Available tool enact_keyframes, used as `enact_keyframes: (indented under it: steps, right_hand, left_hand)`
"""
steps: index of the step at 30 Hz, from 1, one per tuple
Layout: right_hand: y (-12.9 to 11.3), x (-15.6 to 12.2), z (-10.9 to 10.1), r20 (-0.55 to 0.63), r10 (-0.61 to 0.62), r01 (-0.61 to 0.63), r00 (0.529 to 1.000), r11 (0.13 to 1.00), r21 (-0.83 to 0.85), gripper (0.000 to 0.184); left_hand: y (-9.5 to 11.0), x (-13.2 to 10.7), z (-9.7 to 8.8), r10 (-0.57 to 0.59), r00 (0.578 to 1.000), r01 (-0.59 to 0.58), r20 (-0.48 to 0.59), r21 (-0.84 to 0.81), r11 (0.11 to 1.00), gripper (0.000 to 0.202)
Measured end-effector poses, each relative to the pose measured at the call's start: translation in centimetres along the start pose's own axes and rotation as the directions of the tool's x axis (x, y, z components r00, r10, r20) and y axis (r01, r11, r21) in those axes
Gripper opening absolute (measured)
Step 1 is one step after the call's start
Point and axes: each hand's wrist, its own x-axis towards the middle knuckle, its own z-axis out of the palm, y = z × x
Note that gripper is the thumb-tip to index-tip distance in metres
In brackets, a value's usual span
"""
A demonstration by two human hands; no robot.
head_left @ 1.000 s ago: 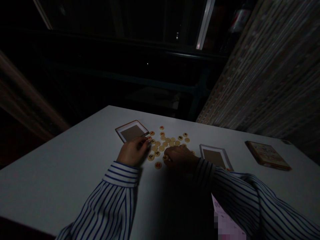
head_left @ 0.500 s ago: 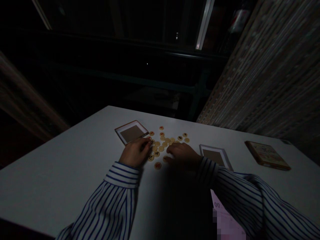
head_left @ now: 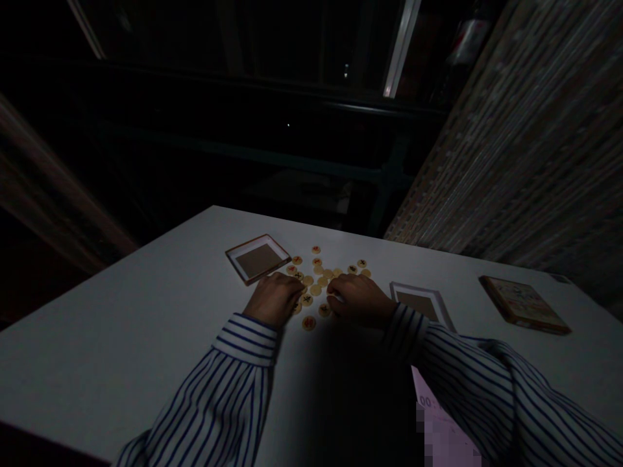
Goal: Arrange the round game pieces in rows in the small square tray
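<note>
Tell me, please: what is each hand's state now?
Left hand: curled at the round pieces; cannot tell if holding one.
Right hand: curled too; hold unclear.

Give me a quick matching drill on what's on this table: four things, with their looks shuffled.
1. tray nearer the left hand
2. tray nearer the right hand
3. flat box
4. scattered discs

A. patterned top, farthest right in the picture
B. round, some with red or black characters
C. brown edge, open top
D. pale rim, partly hidden by the striped sleeve

Pairs: 1-C; 2-D; 3-A; 4-B.
</note>
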Motion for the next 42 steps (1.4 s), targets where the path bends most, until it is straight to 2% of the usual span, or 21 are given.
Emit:
enact_keyframes:
  steps: [4,9,17,23,29,34,36,42]
  right_hand:
    - [0.0,0.0,-0.2,0.004,-0.002,0.002,1.0,1.0,0.002,0.024]
    - [-0.2,0.0,-0.4,0.006,-0.005,0.005,1.0,1.0,-0.007,0.023]
    - [-0.4,0.1,-0.8,0.008,0.022,-0.022,1.0,1.0,-0.013,0.025]
    - [0.2,0.1,-0.9,-0.031,0.056,-0.055,0.998,0.998,0.027,0.028]
    - [0.6,0.0,-0.9,-0.041,0.125,-0.122,0.991,0.99,0.067,0.028]
    - [0.6,0.1,-0.6,-0.068,0.1,-0.093,0.993,0.992,0.088,0.026]
    - [0.6,0.2,-0.5,-0.087,0.084,-0.076,0.993,0.993,0.095,0.025]
    - [0.5,0.1,-0.7,-0.075,0.088,-0.081,0.993,0.993,0.091,0.024]
  left_hand:
    - [0.2,0.1,-0.2,0.013,1.0,-0.016,0.024,0.13,0.991,0.025]
    - [0.3,0.3,-0.1,-0.01,1.0,0.005,0.026,0.185,0.983,0.022]
    - [0.2,0.4,0.0,-0.032,0.999,0.027,0.025,0.175,0.984,0.02]
    - [0.2,0.3,0.1,-0.058,0.998,0.06,-0.02,0.126,0.99,0.022]
    - [0.2,0.2,-0.4,-0.099,0.989,0.094,-0.112,-0.047,0.994,0.026]
    - [0.5,0.1,-0.7,-0.203,0.953,0.138,-0.224,-0.277,0.951,0.031]
    - [0.6,0.1,-0.7,-0.259,0.935,0.148,-0.242,-0.399,0.905,0.034]
    - [0.6,0.3,-0.8,-0.402,0.902,0.184,-0.159,-0.701,0.69,0.042]
